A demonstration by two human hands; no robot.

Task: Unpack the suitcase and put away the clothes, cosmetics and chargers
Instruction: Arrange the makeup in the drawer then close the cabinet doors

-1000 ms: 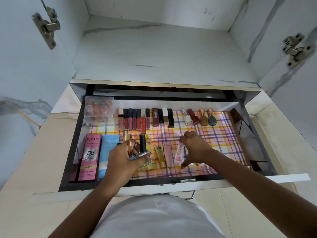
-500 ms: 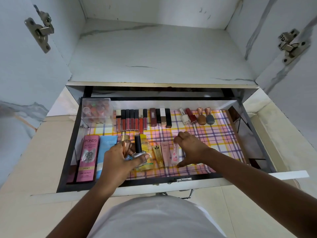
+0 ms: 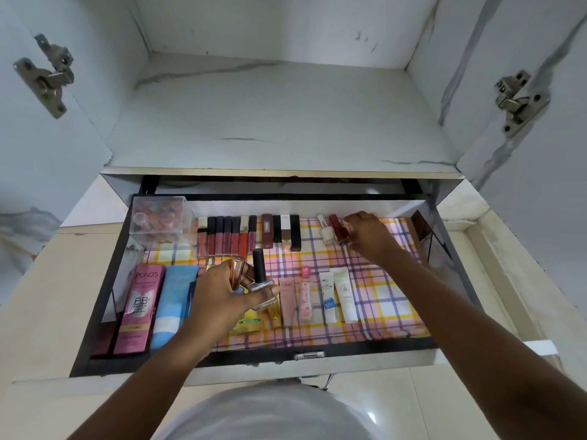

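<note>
Two hands work over the open drawer [image 3: 95,312], seen from the head camera. Her left hand [image 3: 219,296] hangs above the near row, fingers [image 3: 268,289] curled round two small bottles: a rose-gold capped bottle [image 3: 237,273] and a black-capped nail polish [image 3: 259,273]. Just under those fingers lie a yellow sachet [image 3: 249,323] and a row of small tubes [image 3: 320,296] running off to their right; to their left stand the pink Pond's box [image 3: 138,308] and a blue tube [image 3: 174,304]. Her right hand [image 3: 370,238] reaches to the far right of the checked liner [image 3: 390,300], fingers bent over something I cannot make out, touching the red nail polish [image 3: 338,230] beside a white one [image 3: 327,231]. Further left of that hand are the lip glosses [image 3: 227,235] and a clear box [image 3: 160,219]
</note>
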